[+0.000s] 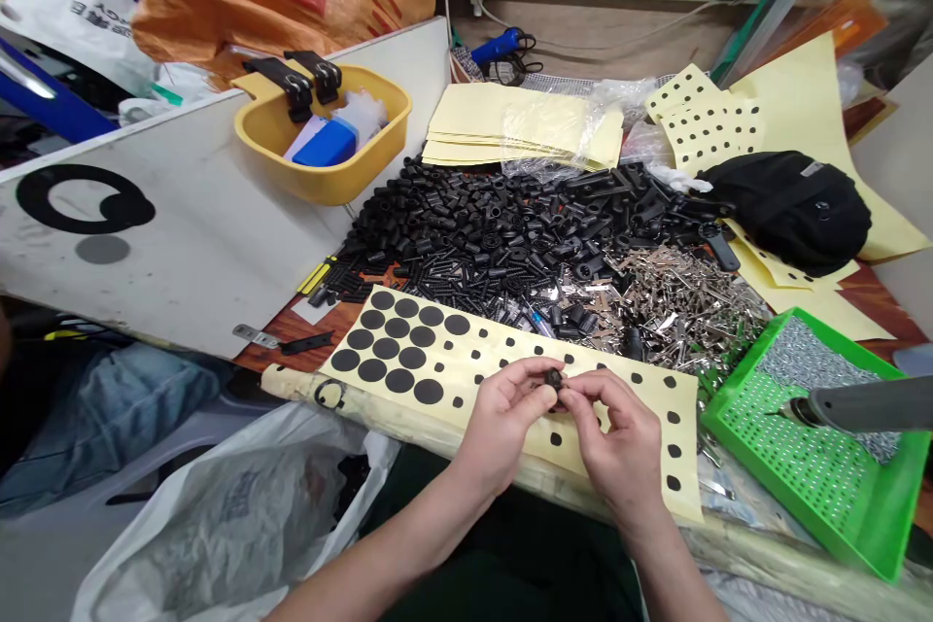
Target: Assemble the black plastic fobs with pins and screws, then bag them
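Note:
Between the fingertips of both hands is a small black plastic part (554, 378), mostly covered by the fingers. My left hand (506, 418) pinches it from the left, and my right hand (612, 428) pinches from the right. Under the hands lies a pale yellow sheet (466, 418) bearing black round stickers (399, 380) on its left and smaller black dots along the rest. Just beyond the sheet spreads a heap of black plastic parts (466, 224), with black springs or screws (452, 287) at its near side and a pile of metal strips (677, 301) to the right.
A green basket (816, 525) of small metal pieces stands at right, an electric screwdriver (875, 405) reaching over it. A yellow bin (321, 180) hangs on the left partition (182, 262). A black cap-like item (791, 209) lies back right. A white plastic bag (240, 505) hangs below the front edge.

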`<state>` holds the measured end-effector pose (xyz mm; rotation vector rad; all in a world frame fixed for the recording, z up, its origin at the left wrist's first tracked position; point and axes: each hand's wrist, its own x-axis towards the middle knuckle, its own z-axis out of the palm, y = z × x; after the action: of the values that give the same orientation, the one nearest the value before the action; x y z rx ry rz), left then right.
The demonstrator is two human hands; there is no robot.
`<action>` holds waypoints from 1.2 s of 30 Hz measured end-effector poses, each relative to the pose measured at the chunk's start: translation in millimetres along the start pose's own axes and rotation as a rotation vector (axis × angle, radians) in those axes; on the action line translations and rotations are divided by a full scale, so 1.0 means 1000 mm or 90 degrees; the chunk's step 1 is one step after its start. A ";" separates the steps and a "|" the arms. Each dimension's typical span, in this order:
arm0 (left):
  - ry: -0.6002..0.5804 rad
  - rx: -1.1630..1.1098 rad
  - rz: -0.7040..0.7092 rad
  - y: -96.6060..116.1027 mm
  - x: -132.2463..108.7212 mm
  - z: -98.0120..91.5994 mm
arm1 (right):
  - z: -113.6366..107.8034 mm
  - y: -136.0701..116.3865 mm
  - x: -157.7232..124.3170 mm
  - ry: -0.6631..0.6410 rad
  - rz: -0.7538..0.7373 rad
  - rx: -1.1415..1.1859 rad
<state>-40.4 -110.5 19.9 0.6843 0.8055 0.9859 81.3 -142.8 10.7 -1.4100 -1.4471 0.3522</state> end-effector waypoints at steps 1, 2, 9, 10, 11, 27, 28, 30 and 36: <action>0.000 0.002 0.002 0.000 0.000 0.000 | 0.001 0.001 0.000 0.007 0.007 0.008; -0.002 -0.001 -0.001 0.000 0.000 0.001 | 0.002 0.001 -0.001 0.012 0.016 0.018; -0.004 0.073 0.054 -0.001 -0.001 -0.001 | 0.004 0.003 -0.005 0.030 0.070 0.079; -0.007 0.071 0.053 -0.001 -0.001 -0.001 | 0.004 0.003 -0.005 0.031 0.069 0.083; -0.007 0.065 0.047 0.000 -0.002 -0.002 | 0.005 0.003 -0.005 0.030 0.070 0.087; 0.018 -0.004 0.017 0.001 -0.003 0.000 | 0.009 -0.002 -0.001 0.042 -0.024 0.034; 0.020 -0.016 0.007 0.000 -0.002 0.000 | 0.008 -0.001 -0.001 0.033 -0.001 0.050; 0.023 -0.028 -0.004 -0.001 -0.002 0.000 | 0.008 -0.001 -0.001 -0.003 0.093 0.124; 0.021 0.140 0.107 -0.002 -0.006 -0.003 | 0.010 0.002 -0.003 -0.022 0.226 0.236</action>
<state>-44.4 -116.4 18.5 0.9397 0.9043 1.0719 73.8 -140.6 4.1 -1.3518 -1.0845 0.8288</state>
